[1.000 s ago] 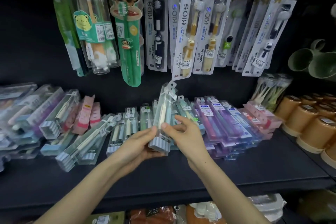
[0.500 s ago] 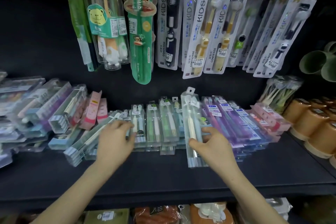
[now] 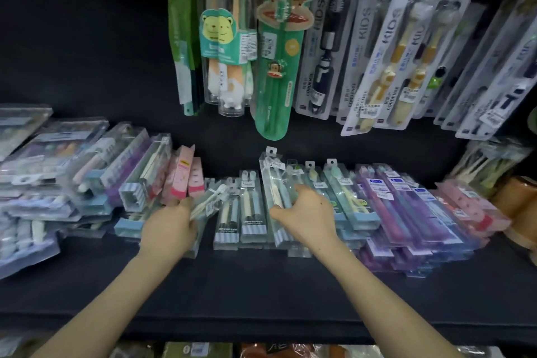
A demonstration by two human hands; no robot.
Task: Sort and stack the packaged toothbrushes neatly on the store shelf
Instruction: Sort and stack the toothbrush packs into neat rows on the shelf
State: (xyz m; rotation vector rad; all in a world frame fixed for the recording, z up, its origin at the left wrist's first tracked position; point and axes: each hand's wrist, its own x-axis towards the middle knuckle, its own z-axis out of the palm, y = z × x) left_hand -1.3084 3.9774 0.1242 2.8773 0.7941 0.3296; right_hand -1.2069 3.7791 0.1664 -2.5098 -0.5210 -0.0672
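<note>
Clear packaged toothbrushes lie in rows on the black shelf (image 3: 261, 285). My right hand (image 3: 305, 215) rests on a clear pack with a cream brush (image 3: 273, 183), fingers curled over its right edge and thumb at its lower left. That pack lies on top of the middle row, beside the teal packs (image 3: 345, 197). My left hand (image 3: 171, 227) grips a slanted clear pack (image 3: 209, 200) at the left end of the row. Two upright clear packs (image 3: 244, 212) lie between my hands.
Purple packs (image 3: 406, 212) and pink packs (image 3: 470, 206) fill the right side. A loose heap of boxes and bags (image 3: 72, 177) sits at the left, with pink cartons (image 3: 183, 174). Kids' toothbrush cards (image 3: 386, 52) hang above. Orange cups (image 3: 520, 200) stand far right.
The pack once held up by both hands now lies on the middle row under my right hand. My left hand went left and took hold of a slanted pack. The camera came closer.
</note>
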